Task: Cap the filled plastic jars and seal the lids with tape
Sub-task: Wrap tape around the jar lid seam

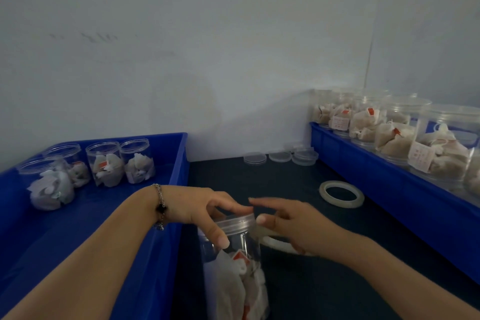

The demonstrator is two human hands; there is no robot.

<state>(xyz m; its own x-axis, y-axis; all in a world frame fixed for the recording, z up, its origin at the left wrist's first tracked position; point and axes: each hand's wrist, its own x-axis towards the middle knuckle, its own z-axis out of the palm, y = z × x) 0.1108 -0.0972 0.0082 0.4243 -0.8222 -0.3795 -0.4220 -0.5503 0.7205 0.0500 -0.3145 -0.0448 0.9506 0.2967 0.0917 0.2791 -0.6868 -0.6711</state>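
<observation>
The left hand [205, 209] has its grip curled over the clear screw lid [237, 222] of a clear plastic jar of white sachets [235, 270], standing on the dark worktop [298, 179]. Just right, the right hand [291, 223] pinches a white tape roll [276, 244].

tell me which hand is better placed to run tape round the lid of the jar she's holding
Right, probably. The left hand already grips the jar at its lid, steadying it. The right hand sits beside the lid with a tape roll under its fingers.
</observation>
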